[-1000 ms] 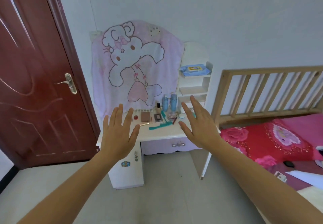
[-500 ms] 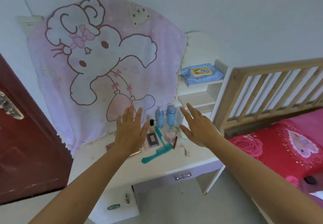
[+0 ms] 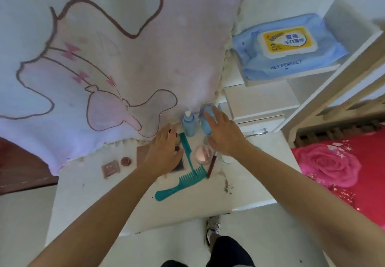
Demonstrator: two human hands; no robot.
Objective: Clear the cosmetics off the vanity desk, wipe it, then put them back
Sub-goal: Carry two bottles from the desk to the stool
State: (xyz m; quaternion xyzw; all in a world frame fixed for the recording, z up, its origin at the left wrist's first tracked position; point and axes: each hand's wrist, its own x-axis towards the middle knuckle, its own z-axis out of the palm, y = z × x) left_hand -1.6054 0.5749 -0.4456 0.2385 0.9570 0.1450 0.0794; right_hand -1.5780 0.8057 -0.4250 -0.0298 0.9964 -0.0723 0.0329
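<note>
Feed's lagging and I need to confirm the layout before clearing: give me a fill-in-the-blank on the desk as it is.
1. The wet wipes pack lies on the ____, not on the vanity desk.
2. Behind the teal combs stand ____ blue bottles.
3. The hand with fingers on the capped bottle is the person's ____.
Missing words: shelf; two; right.

Counted: vanity desk, one; blue bottles, two, centre of frame: pump-topped bottle and capped bottle; teal combs, two: tail comb and wide-toothed comb; round pink compact, one; brown pencil, one; small brown pot, one, left of centre; brown square sachet, one; wet-wipe pack, one, upper right; cartoon cloth, one, upper left.
</note>
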